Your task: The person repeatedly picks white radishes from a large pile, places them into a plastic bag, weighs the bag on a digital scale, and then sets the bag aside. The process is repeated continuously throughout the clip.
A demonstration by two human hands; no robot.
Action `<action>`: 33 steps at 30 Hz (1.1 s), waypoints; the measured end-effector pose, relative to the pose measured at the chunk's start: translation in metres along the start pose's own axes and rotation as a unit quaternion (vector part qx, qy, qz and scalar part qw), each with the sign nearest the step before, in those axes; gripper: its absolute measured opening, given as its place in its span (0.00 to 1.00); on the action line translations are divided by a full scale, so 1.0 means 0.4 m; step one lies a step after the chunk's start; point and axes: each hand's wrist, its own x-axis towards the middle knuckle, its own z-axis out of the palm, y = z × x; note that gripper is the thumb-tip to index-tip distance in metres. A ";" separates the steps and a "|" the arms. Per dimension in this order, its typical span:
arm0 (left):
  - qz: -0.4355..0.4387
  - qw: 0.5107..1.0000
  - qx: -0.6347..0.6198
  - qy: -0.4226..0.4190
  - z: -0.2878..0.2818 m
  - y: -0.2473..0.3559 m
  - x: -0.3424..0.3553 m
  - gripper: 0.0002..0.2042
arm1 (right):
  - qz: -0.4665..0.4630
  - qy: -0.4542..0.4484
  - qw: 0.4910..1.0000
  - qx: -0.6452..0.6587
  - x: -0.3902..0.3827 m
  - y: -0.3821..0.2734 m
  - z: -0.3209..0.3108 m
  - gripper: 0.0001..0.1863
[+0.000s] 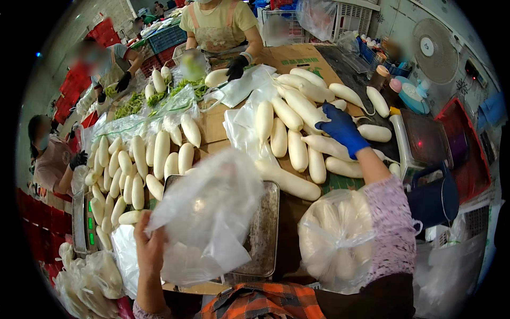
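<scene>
My bare left hand (151, 244) pinches the edge of a clear plastic bag (212, 212) and holds it up over a metal scale tray (264, 234). My right hand (342, 127), in a blue glove, reaches forward and lies on a long white radish (319, 142) in the pile of white radishes (289, 130) on cardboard. Whether its fingers close around that radish is hidden. A tied clear bag full of radishes (334, 239) sits below my right forearm.
More radishes (133, 170) lie at the left beside bagged greens (170, 103). A person in black gloves (236, 66) works across the table, with two others at the left. A second scale (422, 141), bottles, a red crate (470, 154) and a fan (434, 50) stand to the right.
</scene>
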 end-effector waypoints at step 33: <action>-0.028 0.980 -0.095 -0.175 0.139 -0.014 -0.035 0.15 | -0.084 -0.138 0.742 0.651 -0.470 -0.480 -0.033 0.49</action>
